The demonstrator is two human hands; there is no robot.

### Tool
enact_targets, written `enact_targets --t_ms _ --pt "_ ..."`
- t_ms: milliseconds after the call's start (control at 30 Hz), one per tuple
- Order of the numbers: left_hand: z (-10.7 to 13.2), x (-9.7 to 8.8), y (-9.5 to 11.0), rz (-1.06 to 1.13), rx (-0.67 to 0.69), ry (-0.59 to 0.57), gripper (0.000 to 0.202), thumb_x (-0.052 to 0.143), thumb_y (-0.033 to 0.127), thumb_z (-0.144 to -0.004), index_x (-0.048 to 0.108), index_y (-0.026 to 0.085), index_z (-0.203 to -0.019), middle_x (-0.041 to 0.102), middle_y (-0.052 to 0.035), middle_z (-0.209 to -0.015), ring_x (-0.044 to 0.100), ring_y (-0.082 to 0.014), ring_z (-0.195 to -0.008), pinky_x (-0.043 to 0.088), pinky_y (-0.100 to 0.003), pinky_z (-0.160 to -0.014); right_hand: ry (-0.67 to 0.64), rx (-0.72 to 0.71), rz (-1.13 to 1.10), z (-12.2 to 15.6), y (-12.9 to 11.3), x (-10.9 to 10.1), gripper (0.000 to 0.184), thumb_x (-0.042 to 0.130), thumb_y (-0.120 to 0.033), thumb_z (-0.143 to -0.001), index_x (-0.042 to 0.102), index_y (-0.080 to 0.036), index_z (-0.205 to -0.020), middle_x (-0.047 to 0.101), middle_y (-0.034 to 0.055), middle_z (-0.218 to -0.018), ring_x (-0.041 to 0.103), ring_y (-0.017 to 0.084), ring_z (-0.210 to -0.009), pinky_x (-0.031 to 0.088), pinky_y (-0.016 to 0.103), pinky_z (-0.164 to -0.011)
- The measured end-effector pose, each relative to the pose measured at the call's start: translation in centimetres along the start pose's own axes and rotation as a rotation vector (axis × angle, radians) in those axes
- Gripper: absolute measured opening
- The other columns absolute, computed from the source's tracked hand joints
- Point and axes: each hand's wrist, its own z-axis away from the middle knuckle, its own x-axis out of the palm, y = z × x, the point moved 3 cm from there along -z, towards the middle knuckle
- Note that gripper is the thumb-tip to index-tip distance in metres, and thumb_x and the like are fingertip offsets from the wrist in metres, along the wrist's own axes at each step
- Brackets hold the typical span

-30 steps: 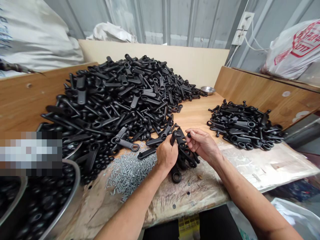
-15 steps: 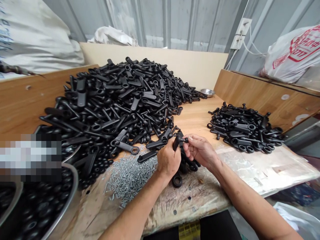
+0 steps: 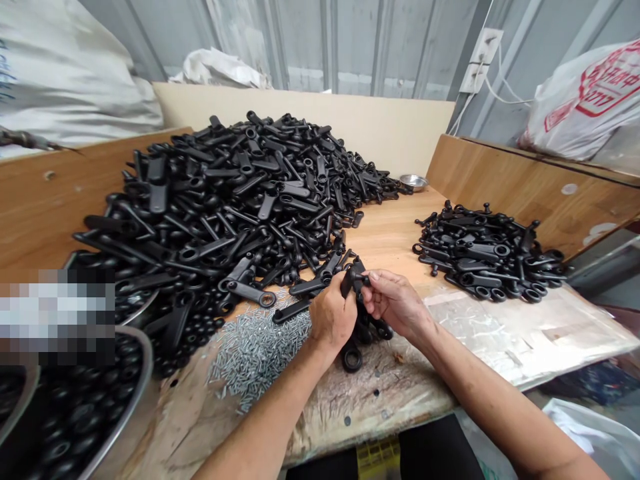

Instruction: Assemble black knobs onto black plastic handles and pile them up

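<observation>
My left hand [image 3: 334,310] is closed around a black crank handle [image 3: 346,283], its arm sticking up above the thumb. From the right, my right hand [image 3: 397,300] pinches a small black knob [image 3: 366,281] against the handle's end. My fingers partly hide where the two meet. Below and between my hands lie more black handles, one with its ring end [image 3: 352,360] facing up. Just left of my left wrist spreads a heap of small silver pins [image 3: 257,353]; their exact kind is too small to tell.
A big pile of black handles [image 3: 240,193] fills the bench's back left. Handles with knobs form a smaller pile [image 3: 487,253] at right. Round black knobs [image 3: 85,413] fill a metal bowl at front left. A small metal dish [image 3: 413,181] sits behind; wooden boards [image 3: 530,193] edge the bench.
My right hand has moved slightly left, bringing the knob closer against the handle. My left hand keeps its hold. The whole view has shifted a little.
</observation>
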Motion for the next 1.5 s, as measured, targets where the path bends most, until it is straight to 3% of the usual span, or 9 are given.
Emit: enact_targets --t_ms 200,567,867,1067,1300,1400,1500 --pt "-0.1 0.1 0.1 -0.047 0.022 0.014 0.025 0.040 0.031 -0.084 0.057 0.023 -0.100 0.065 -0.0021 -0.073 0.061 -0.0182 -0.073 0.036 -0.023 -0.060 0.040 -0.007 -0.010 -0.1 -0.3 -0.2 0.021 0.066 -0.026 -0.070 0.063 -0.012 -0.085 0.056 -0.0004 -0.057 0.051 0.007 -0.043 0.038 0.014 -0.036" --pt "0.0 0.1 0.2 -0.087 0.036 0.008 0.026 0.038 0.033 -0.084 0.057 0.023 -0.099 0.065 -0.0019 -0.073 0.062 -0.0187 -0.071 0.036 -0.024 -0.059 -0.008 -0.010 -0.018 -0.2 -0.2 -0.4 0.021 0.065 -0.025 -0.070 0.064 -0.011 -0.085 0.058 0.0018 -0.059 0.053 0.009 -0.046 0.041 0.017 -0.037" --pt "0.2 0.0 0.2 -0.244 0.092 0.030 0.028 0.039 0.030 -0.083 0.053 0.023 -0.106 0.065 -0.0029 -0.071 0.062 -0.0204 -0.068 0.038 -0.025 -0.057 0.040 0.016 0.000 -0.3 0.0 -0.7 0.020 0.064 -0.027 -0.069 0.062 -0.012 -0.080 0.053 -0.0012 -0.054 0.047 0.008 -0.039 0.033 0.015 -0.030" --pt "0.4 -0.1 0.5 -0.297 0.118 0.035 0.024 0.038 0.027 -0.083 0.053 0.021 -0.101 0.065 -0.0033 -0.072 0.062 -0.0193 -0.068 0.037 -0.024 -0.057 0.064 0.003 0.020 0.0 -0.2 -0.6 0.019 0.065 -0.028 -0.069 0.060 -0.012 -0.077 0.050 -0.0026 -0.052 0.044 0.007 -0.037 0.029 0.014 -0.027" --pt "0.5 -0.2 0.8 -0.299 0.148 0.006 0.024 0.038 0.027 -0.083 0.053 0.021 -0.101 0.065 -0.0029 -0.073 0.062 -0.0194 -0.068 0.038 -0.025 -0.056 0.024 0.090 -0.016 0.0 -0.2 -0.8 0.019 0.064 -0.029 -0.068 0.056 -0.013 -0.071 0.049 -0.0031 -0.052 0.041 0.006 -0.035 0.025 0.014 -0.026" --pt "0.6 -0.1 0.9 -0.316 0.147 0.021 0.024 0.038 0.028 -0.084 0.053 0.020 -0.100 0.065 -0.0038 -0.073 0.062 -0.0198 -0.069 0.038 -0.025 -0.056 0.078 0.077 0.008 0.3 -0.1 -0.4 0.020 0.065 -0.030 -0.067 0.056 -0.013 -0.071 0.048 -0.0034 -0.051 0.040 0.005 -0.035 0.024 0.013 -0.027" --pt "0.8 0.2 0.8 -0.277 0.087 -0.005 0.025 0.037 0.030 -0.085 0.053 0.018 -0.100 0.065 -0.0047 -0.072 0.062 -0.0194 -0.068 0.039 -0.025 -0.057 0.183 -0.024 0.082 0.8 -0.1 -0.1 0.021 0.065 -0.033 -0.068 0.056 -0.013 -0.069 0.048 -0.0036 -0.050 0.041 0.005 -0.035 0.026 0.013 -0.029"
